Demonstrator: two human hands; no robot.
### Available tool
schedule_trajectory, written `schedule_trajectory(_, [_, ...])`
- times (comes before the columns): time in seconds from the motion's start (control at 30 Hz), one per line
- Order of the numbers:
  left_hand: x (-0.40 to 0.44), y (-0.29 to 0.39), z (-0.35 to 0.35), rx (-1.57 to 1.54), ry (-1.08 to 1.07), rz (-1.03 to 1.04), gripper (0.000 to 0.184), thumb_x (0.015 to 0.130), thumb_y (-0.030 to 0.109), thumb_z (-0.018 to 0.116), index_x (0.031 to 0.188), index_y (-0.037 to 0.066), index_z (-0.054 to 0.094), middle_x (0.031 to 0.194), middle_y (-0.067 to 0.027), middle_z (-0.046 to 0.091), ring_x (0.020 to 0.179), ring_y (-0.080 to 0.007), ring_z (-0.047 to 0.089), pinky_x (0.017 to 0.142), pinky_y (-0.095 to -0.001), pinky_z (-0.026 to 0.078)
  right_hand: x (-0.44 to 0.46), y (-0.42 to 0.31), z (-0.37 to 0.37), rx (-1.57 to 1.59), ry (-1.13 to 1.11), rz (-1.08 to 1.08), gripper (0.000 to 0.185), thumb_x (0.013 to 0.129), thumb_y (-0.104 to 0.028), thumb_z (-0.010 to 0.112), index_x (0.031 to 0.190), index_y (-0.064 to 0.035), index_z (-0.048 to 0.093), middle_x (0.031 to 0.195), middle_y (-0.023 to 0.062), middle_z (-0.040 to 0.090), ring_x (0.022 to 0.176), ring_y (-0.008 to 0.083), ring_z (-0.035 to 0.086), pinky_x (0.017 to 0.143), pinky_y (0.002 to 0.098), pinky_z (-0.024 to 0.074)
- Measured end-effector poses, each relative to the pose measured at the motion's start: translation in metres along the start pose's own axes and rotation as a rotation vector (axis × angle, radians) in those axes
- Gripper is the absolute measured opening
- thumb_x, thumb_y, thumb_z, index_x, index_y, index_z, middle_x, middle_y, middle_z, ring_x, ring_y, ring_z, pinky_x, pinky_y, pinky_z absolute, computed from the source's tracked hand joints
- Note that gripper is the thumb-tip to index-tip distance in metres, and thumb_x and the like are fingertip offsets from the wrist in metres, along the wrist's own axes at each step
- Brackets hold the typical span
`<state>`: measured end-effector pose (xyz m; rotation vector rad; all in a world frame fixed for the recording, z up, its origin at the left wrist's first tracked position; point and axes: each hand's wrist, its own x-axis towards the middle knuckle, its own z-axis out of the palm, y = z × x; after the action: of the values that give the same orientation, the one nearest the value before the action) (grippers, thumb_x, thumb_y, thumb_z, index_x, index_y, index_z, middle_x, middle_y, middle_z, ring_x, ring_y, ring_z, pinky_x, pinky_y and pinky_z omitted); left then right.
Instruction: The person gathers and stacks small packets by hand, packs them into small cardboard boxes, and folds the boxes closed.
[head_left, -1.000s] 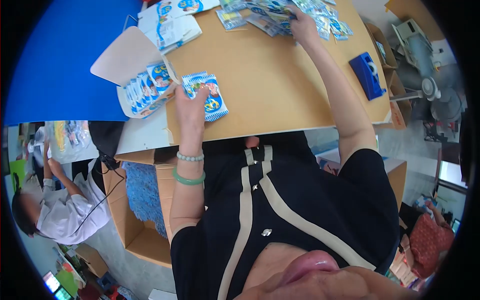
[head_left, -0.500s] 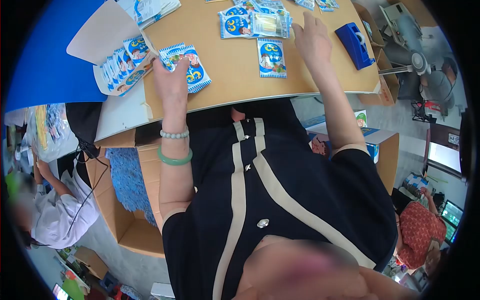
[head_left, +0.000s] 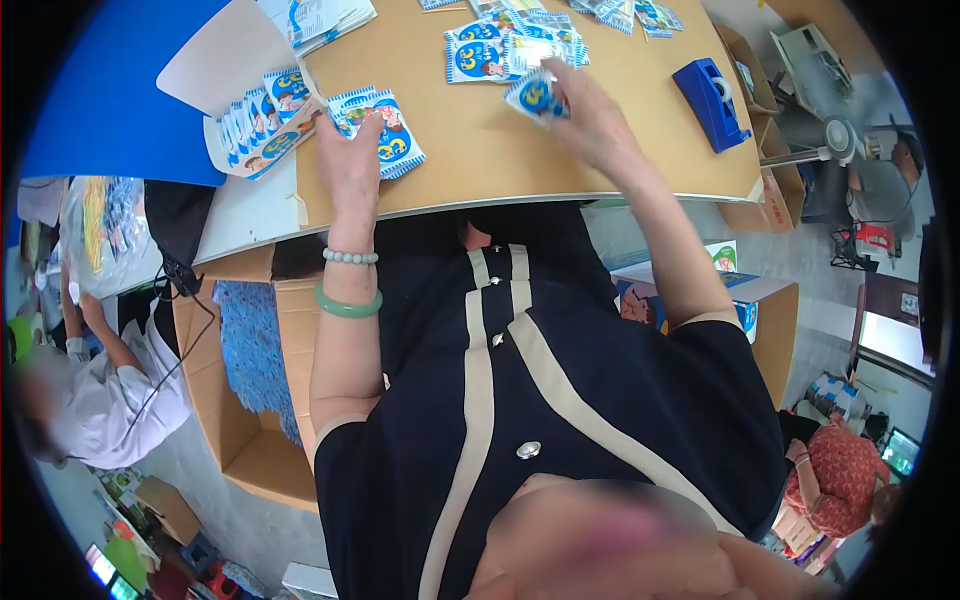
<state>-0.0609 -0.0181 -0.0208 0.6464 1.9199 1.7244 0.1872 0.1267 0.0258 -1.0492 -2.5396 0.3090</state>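
Observation:
My left hand point(head_left: 348, 155) is closed around a small stack of blue-and-white printed packets point(head_left: 396, 135) at the near left part of the table. Right beside that hand stands an open white carton point(head_left: 225, 65) with its lid raised, holding a row of similar packets point(head_left: 245, 120). My right hand point(head_left: 592, 122) pinches a single blue-and-white packet point(head_left: 533, 95), tilted above the table. Just beyond it lies a pile of packets point(head_left: 480, 55), some showing a clear side with thin sticks inside.
A blue tape dispenser point(head_left: 708, 105) stands near the table's right edge. Flat printed sheets point(head_left: 325, 20) lie at the back left, more packets point(head_left: 610, 12) at the back. Cardboard boxes point(head_left: 265, 460) flank me below the table. Other people point(head_left: 125, 400) sit nearby.
My right hand has come left and nearer, and has lifted the single packet that lay on the table. My left hand stays on its stack.

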Motion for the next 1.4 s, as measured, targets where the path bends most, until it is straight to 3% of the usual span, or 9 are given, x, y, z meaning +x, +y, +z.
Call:
schedule_trajectory(0.2, [0.001, 0.003, 0.006, 0.011, 0.002, -0.003, 0.04, 0.082, 0.012, 0.071, 0.113, -0.002, 0.051, 0.102, -0.0116, 0.067, 0.088, -0.0174, 0.067, 0.075, -0.0303, 0.054, 0.057, 0.044, 0.007, -0.261, 0.058, -0.224, 0.06, 0.073, -0.018, 0.072, 0.13, -0.0101, 0.052, 0.115, 0.0137, 0.059, 0.109, 0.0321, 0.057, 0.091, 0.0403, 0.0467])
schedule_trajectory(0.47, [-0.001, 0.0, 0.004, -0.009, -0.005, 0.005, 0.041, 0.079, 0.014, 0.073, 0.111, -0.001, 0.052, 0.1, -0.0123, 0.068, 0.087, -0.0191, 0.067, 0.076, -0.0321, 0.053, 0.058, 0.026, -0.007, -0.153, -0.279, 0.181, 0.04, 0.078, -0.029, 0.069, 0.112, -0.0104, 0.06, 0.115, 0.0105, 0.06, 0.113, 0.0283, 0.054, 0.095, 0.0434, 0.0428])
schedule_trajectory(0.57, [-0.001, -0.006, 0.005, 0.001, 0.01, -0.021, 0.042, 0.078, 0.014, 0.074, 0.11, -0.001, 0.051, 0.099, -0.0128, 0.068, 0.087, -0.0209, 0.068, 0.077, -0.0332, 0.053, 0.032, 0.024, 0.01, -0.091, 0.049, 0.008, 0.036, 0.079, -0.024, 0.069, 0.109, -0.0067, 0.058, 0.098, 0.0142, 0.064, 0.093, 0.0328, 0.063, 0.078, 0.0426, 0.0501])
schedule_trajectory(0.83, [-0.012, -0.002, 0.011, 0.024, 0.047, 0.032, 0.046, 0.076, 0.016, 0.076, 0.109, -0.002, 0.049, 0.095, -0.0145, 0.068, 0.085, -0.0258, 0.068, 0.077, -0.0368, 0.053, -0.007, -0.05, 0.025, 0.244, 0.389, -0.232, 0.026, 0.085, -0.013, 0.064, 0.109, -0.0066, 0.056, 0.1, 0.0148, 0.062, 0.078, 0.0358, 0.063, 0.071, 0.0418, 0.0511])
schedule_trajectory(0.9, [-0.016, 0.002, 0.017, 0.092, 0.06, 0.042, 0.047, 0.077, 0.018, 0.075, 0.109, -0.003, 0.048, 0.097, -0.0157, 0.067, 0.086, -0.0265, 0.067, 0.076, -0.0371, 0.052, 0.006, -0.077, 0.044, 0.236, 0.363, -0.231, 0.029, 0.085, -0.012, 0.063, 0.113, -0.0068, 0.055, 0.104, 0.0154, 0.06, 0.087, 0.0356, 0.062, 0.072, 0.0419, 0.051])
schedule_trajectory(0.97, [-0.017, 0.006, 0.022, 0.123, 0.069, 0.058, 0.047, 0.077, 0.018, 0.075, 0.109, -0.003, 0.047, 0.097, -0.0163, 0.066, 0.086, -0.0269, 0.067, 0.076, -0.0373, 0.052, 0.019, -0.103, 0.074, 0.131, 0.114, -0.199, 0.031, 0.086, -0.01, 0.061, 0.116, -0.0044, 0.054, 0.105, 0.0166, 0.06, 0.1, 0.0351, 0.058, 0.077, 0.0418, 0.0502])
schedule_trajectory(1.27, [-0.01, 0.003, 0.013, 0.011, 0.015, 0.042, 0.051, 0.077, 0.019, 0.073, 0.111, -0.006, 0.044, 0.1, -0.0225, 0.063, 0.086, -0.0316, 0.064, 0.078, -0.0396, 0.051, -0.002, -0.119, 0.075, 0.59, -0.076, -0.06, 0.032, 0.084, -0.005, 0.06, 0.115, 0.001, 0.059, 0.112, 0.016, 0.061, 0.106, 0.0298, 0.057, 0.087, 0.0341, 0.0478])
schedule_trajectory(1.37, [-0.01, 0.01, 0.019, 0.111, 0.015, 0.038, 0.052, 0.076, 0.018, 0.073, 0.111, -0.006, 0.043, 0.099, -0.0236, 0.062, 0.087, -0.0326, 0.064, 0.079, -0.0401, 0.05, 0.003, -0.097, 0.065, 1.235, -0.476, 0.099, 0.035, 0.083, -0.008, 0.061, 0.117, -0.0031, 0.062, 0.118, 0.0144, 0.06, 0.11, 0.028, 0.056, 0.091, 0.033, 0.0468])
schedule_trajectory(1.4, [-0.008, 0.008, 0.018, 0.177, 0.014, 0.047, 0.051, 0.075, 0.017, 0.072, 0.11, -0.006, 0.043, 0.099, -0.0235, 0.063, 0.088, -0.0327, 0.065, 0.08, -0.0402, 0.05, 0.006, -0.091, 0.057, 1.228, -0.465, 0.102, 0.035, 0.083, -0.008, 0.061, 0.117, -0.0031, 0.062, 0.118, 0.0144, 0.06, 0.11, 0.028, 0.056, 0.091, 0.033, 0.0468])
